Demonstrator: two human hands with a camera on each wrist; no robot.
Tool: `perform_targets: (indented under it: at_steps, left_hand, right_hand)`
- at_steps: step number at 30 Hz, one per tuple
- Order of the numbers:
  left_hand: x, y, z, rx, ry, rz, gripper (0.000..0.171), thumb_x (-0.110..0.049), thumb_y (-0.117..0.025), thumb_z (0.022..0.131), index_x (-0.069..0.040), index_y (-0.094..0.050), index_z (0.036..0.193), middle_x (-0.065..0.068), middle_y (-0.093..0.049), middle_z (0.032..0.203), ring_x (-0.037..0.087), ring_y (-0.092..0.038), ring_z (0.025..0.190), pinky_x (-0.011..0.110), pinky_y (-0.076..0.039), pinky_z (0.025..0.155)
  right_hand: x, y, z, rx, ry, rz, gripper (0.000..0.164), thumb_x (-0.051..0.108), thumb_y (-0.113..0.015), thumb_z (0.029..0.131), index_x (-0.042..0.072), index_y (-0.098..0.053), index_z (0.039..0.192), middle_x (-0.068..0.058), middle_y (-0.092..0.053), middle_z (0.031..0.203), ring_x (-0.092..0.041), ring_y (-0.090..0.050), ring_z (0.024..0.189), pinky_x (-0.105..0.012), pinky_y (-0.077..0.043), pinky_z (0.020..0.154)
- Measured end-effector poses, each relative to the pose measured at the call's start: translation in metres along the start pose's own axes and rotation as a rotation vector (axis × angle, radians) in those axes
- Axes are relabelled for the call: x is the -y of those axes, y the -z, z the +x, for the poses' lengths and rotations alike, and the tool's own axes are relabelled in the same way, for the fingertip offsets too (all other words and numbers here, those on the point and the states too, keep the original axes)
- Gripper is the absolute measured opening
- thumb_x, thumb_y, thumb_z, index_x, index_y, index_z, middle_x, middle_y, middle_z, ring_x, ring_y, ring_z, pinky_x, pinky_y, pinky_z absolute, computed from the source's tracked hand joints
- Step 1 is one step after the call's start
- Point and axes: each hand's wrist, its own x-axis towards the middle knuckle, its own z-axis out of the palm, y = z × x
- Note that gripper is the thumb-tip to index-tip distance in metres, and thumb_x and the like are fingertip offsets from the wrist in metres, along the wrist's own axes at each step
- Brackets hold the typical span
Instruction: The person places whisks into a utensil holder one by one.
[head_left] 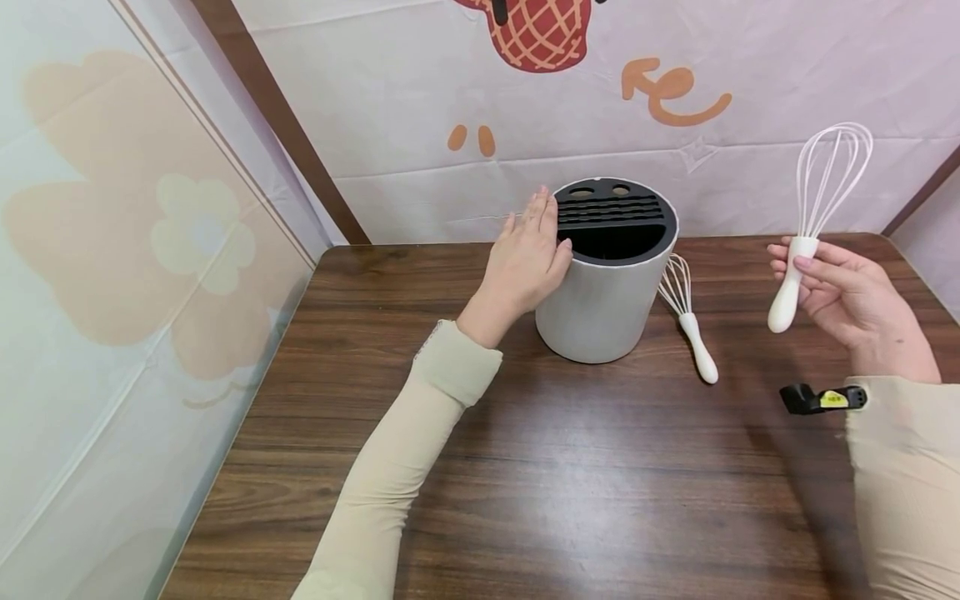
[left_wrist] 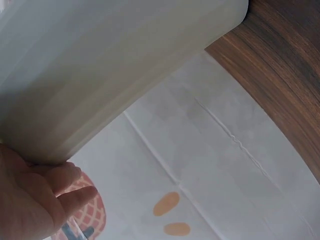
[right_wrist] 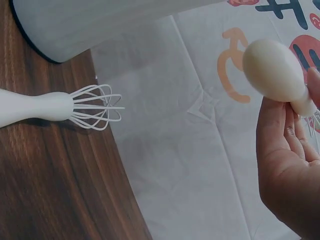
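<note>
My right hand [head_left: 862, 292] pinches a white whisk [head_left: 786, 292] by its handle, thumb in front and fingers behind. Its wire loops point up and the handle's end hangs down; in the right wrist view that rounded end [right_wrist: 272, 70] faces the camera. My left hand [head_left: 525, 258] rests at the left rim of a light grey utensil holder [head_left: 600, 312], fingers extended along its side and the thumb near the top edge. A black slotted insert [head_left: 611, 212] with a half-round opening tops the holder. In the left wrist view, fingertips [left_wrist: 67, 175] touch the holder's wall.
A second white whisk [head_left: 697, 346] lies on the brown wooden table [head_left: 585, 483], just right of the holder, its wires toward the holder's base. Behind the table's back edge hangs a pale printed cloth [head_left: 397, 100]. A black strap device [head_left: 821, 398] sits at the right wrist.
</note>
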Motion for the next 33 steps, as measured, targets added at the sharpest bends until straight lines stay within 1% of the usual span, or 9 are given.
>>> perform_targets:
  at_steps: [5,11,15,18,22,26,33]
  left_hand:
    - [-0.004,-0.003,0.0,0.013,-0.007,0.017,0.061,-0.032,-0.027,0.101,0.003,-0.018,0.149,0.014,-0.012,0.156,0.02,-0.011,0.143,0.043,-0.015,0.113]
    - [-0.009,-0.003,0.0,0.032,-0.005,0.031,0.061,-0.034,-0.026,0.101,0.003,-0.016,0.149,0.013,-0.011,0.157,0.02,-0.01,0.143,0.042,-0.014,0.114]
    - [-0.012,-0.001,0.002,0.04,0.001,0.041,0.062,-0.035,-0.025,0.101,0.002,-0.015,0.149,0.013,-0.01,0.157,0.018,-0.007,0.144,0.041,-0.011,0.114]
    - [-0.013,0.0,0.003,0.045,0.002,0.051,0.062,-0.035,-0.024,0.101,0.002,-0.014,0.15,0.013,-0.01,0.157,0.018,-0.007,0.144,0.041,-0.011,0.114]
    - [-0.013,-0.002,0.003,0.039,0.007,0.047,0.062,-0.035,-0.024,0.101,0.002,-0.015,0.149,0.012,-0.009,0.157,0.018,-0.007,0.144,0.041,-0.011,0.114]
    - [-0.015,-0.003,0.004,0.024,0.005,0.031,0.062,-0.034,-0.026,0.1,0.002,-0.016,0.149,0.013,-0.01,0.157,0.018,-0.008,0.144,0.041,-0.011,0.114]
    - [-0.018,-0.004,0.006,0.015,0.004,0.04,0.062,-0.034,-0.025,0.1,0.003,-0.016,0.149,0.013,-0.011,0.156,0.019,-0.008,0.143,0.041,-0.012,0.114]
  right_hand:
    - [0.0,0.002,-0.002,0.033,-0.005,0.024,0.035,-0.019,-0.028,0.093,-0.021,-0.057,0.112,-0.033,-0.062,0.107,-0.04,-0.065,0.092,-0.04,-0.052,0.082]
    - [-0.001,-0.002,-0.002,0.047,0.01,0.02,0.034,-0.02,-0.028,0.093,-0.022,-0.056,0.112,-0.033,-0.062,0.107,-0.04,-0.065,0.092,-0.04,-0.052,0.081]
    - [-0.001,-0.006,0.001,0.089,0.019,0.012,0.034,-0.02,-0.027,0.093,-0.023,-0.055,0.112,-0.034,-0.061,0.107,-0.04,-0.065,0.093,-0.04,-0.052,0.082]
    - [-0.002,-0.009,0.004,0.118,0.008,0.005,0.035,-0.019,-0.026,0.093,-0.023,-0.054,0.113,-0.033,-0.061,0.108,-0.039,-0.065,0.094,-0.04,-0.052,0.084]
    - [-0.004,-0.011,0.007,0.13,-0.002,0.009,0.035,-0.019,-0.026,0.093,-0.023,-0.055,0.112,-0.033,-0.062,0.108,-0.039,-0.065,0.095,-0.039,-0.051,0.084]
    - [-0.005,-0.015,0.008,0.132,0.009,0.019,0.034,-0.02,-0.026,0.093,-0.024,-0.055,0.111,-0.034,-0.062,0.106,-0.04,-0.065,0.094,-0.04,-0.052,0.083]
    - [-0.004,-0.023,0.013,0.138,0.004,0.012,0.034,-0.02,-0.027,0.093,-0.024,-0.055,0.111,-0.035,-0.062,0.105,-0.04,-0.064,0.095,-0.04,-0.051,0.085]
